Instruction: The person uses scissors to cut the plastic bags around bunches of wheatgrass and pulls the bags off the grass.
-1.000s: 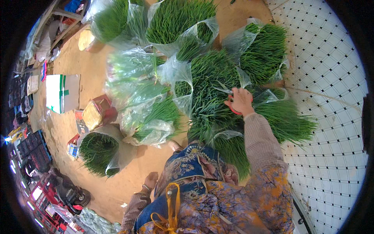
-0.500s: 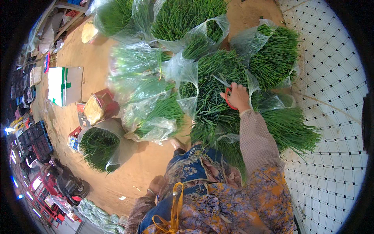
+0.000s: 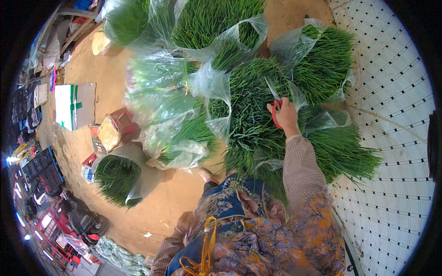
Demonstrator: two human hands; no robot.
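Note:
My right hand [image 3: 288,117] is closed on a pair of red-handled scissors [image 3: 276,114], their metal blades pointing up and away over the greens. Beneath the scissors stand long green leafy stalks [image 3: 248,110], like chives, packed upright in a clear plastic bag [image 3: 218,122]. At my lap's left side hangs my left hand [image 3: 185,222]. Its fingers are too hidden for me to tell what they do. Another bag of greens [image 3: 327,66] is beyond my right hand, and loose-tipped greens [image 3: 343,149] spread beside my right forearm.
More bagged greens [image 3: 216,23] lie farther off, with clear-wrapped bundles [image 3: 159,110] to the left. A lone bag of greens [image 3: 117,177] lies near a red carton [image 3: 124,124] and a white box [image 3: 85,106]. A white tiled wall [image 3: 391,152] runs along the right.
My right hand has shifted slightly and turned the scissors, so the blades point more upward and show more clearly above the leaves. The whole view has moved a little.

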